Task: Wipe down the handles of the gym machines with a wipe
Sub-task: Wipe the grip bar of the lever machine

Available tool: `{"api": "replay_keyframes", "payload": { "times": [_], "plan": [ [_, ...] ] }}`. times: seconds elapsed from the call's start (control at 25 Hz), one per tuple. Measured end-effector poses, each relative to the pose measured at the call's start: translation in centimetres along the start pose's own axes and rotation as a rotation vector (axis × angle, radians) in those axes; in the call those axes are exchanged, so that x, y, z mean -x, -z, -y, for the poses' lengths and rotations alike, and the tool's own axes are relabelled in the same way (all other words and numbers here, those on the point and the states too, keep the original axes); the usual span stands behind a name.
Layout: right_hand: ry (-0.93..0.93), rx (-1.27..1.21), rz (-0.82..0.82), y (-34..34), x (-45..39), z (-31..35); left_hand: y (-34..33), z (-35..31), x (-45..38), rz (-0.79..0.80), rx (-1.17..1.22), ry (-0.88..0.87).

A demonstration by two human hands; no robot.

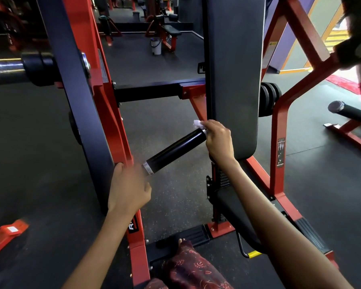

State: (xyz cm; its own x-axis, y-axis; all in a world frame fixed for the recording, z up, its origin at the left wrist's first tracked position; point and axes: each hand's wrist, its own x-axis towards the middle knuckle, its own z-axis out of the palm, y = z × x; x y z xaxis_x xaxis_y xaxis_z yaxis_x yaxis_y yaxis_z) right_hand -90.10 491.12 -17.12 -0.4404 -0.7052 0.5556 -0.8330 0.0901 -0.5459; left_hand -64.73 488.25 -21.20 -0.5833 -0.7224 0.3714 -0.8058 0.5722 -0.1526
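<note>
Almost no text can be read here. On the red frame post [136, 243] in the lower middle of the frame there is a black label [133, 225] with a white letter "R"; the rest is hidden behind the left forearm. The sticker [280, 152] on the red upright at the right shows small figures, and the yellow warning sticker [273, 44] at the upper right is too small to read.

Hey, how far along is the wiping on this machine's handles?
Nothing shows as finished. In hand: the right hand presses a white wipe to the far end of the black handle, while the left hand sits blurred near its metal-ringed end, apparently holding nothing. Left: seemingly the rest of this grip, and the other black handle at right, which nothing touches.
</note>
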Motion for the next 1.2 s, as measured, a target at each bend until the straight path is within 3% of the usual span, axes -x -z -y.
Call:
{"api": "replay_keyframes", "payload": {
  "times": [0.12, 0.2, 0.36, 0.44, 0.6, 0.84, 0.92, 1.0, 1.12, 1.2],
  "plan": [
    [-0.468, -0.445, 0.119, -0.1, -1.4, -0.8, 0.1, 0.0, 0.0, 0.013, 0.010, -0.002],
    [-0.641, -0.624, 0.162, 0.1, -1.0, -1.8, 0.1, 0.0, 0.1, 0.008, 0.009, -0.006],
    [-0.468, -0.567, 0.158, 0.9, -0.3, -1.4, 0.1, -0.1, 0.0, 0.002, 0.005, -0.005],
    [-0.411, -0.577, 0.237, 0.7, -1.5, -0.8, 0.1, -0.1, 0.0, -0.001, 0.024, -0.006],
    [-0.527, -0.687, 0.245, 0.4, -1.2, -1.5, 0.0, 0.0, 0.1, -0.011, 0.034, -0.011],
    [-0.233, -0.237, 0.242, 0.6, -0.9, -0.4, -0.3, 0.1, 0.0, -0.004, 0.025, -0.006],
    [-0.281, -0.173, 0.270, 0.2, -1.6, -0.4, -0.2, 0.1, 0.1, -0.008, 0.028, -0.012],
    [-0.448, -0.261, 0.226, -0.2, -1.6, -0.5, -0.2, 0.1, 0.1, -0.014, 0.029, -0.011],
    [-0.701, -0.485, 0.030, -0.9, -0.1, -1.0, -0.1, 0.1, 0.1, 0.002, 0.034, -0.010],
    [-0.774, -0.540, -0.057, -1.7, 1.8, -1.3, 0.0, 0.0, 0.1, -0.005, 0.035, -0.012]
  ]
}}
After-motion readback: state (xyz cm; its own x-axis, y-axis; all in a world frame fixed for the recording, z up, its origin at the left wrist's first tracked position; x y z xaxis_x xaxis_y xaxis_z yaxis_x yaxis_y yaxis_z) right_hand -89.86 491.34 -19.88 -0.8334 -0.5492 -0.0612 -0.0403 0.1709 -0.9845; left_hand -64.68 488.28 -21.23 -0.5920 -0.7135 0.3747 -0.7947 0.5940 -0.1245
